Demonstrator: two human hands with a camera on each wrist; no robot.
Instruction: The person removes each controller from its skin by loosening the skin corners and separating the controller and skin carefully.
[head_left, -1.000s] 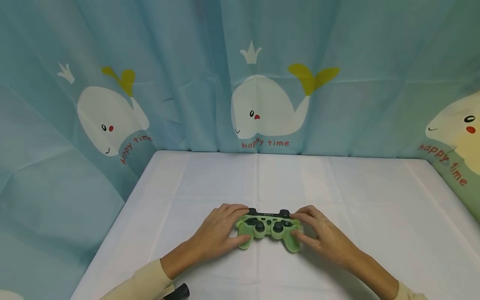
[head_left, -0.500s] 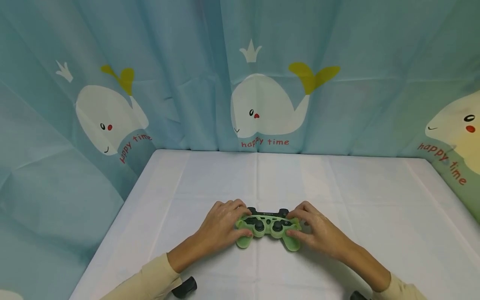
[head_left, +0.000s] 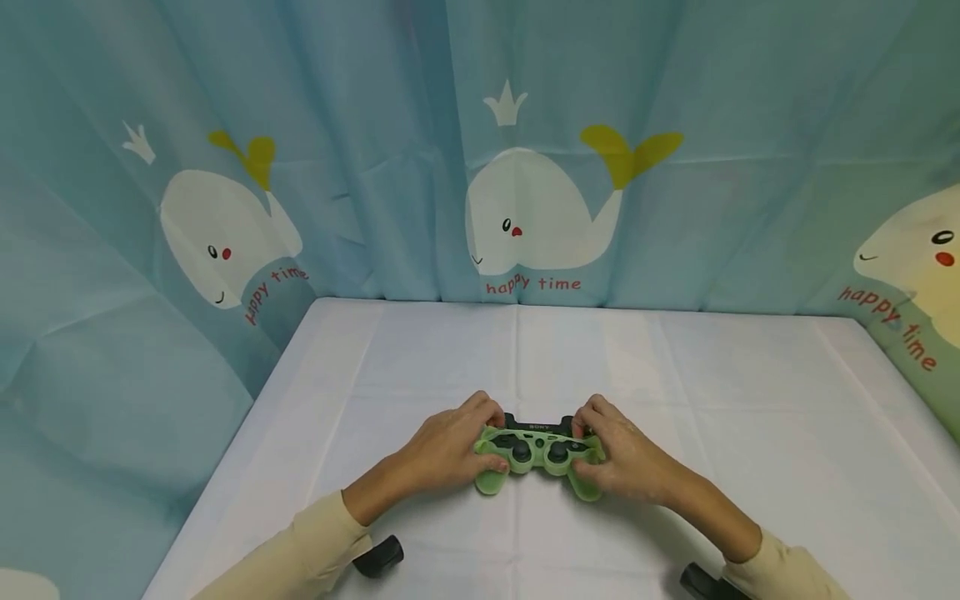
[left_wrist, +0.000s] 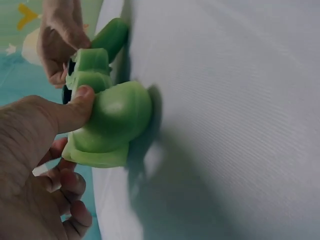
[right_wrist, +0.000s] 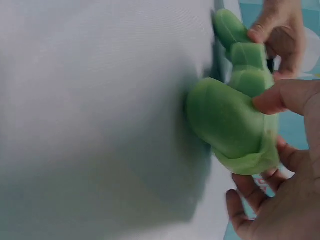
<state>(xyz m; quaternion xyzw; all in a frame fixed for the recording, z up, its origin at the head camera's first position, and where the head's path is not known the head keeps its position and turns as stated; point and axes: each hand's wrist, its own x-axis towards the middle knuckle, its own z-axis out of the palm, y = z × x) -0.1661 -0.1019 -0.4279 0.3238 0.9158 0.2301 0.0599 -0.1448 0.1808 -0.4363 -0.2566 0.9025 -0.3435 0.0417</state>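
A black game controller [head_left: 538, 427] in a green, soft-looking cover [head_left: 491, 482] lies on the white table, its two thumbsticks facing up. The cover wraps the handles, while the black top edge shows bare. My left hand [head_left: 459, 446] grips the left end, its thumb [left_wrist: 82, 102] on the cover and fingers curled at the upper corner. At the opposite end my right hand [head_left: 622, 458] does likewise, thumb [right_wrist: 270, 100] on the cover near the right handle. In both wrist views the fingertips behind the controller are partly hidden.
The white-clothed table [head_left: 420, 358] spreads around the controller. Blue curtains [head_left: 375, 225] with whale prints stand behind and beside it. Black devices [head_left: 378, 557] are worn under both wrists, near the tan sleeves [head_left: 300, 546].
Both hands have drawn in closer on the controller, and their fingers have curled further over its upper corners. The controller stays in almost the same spot.
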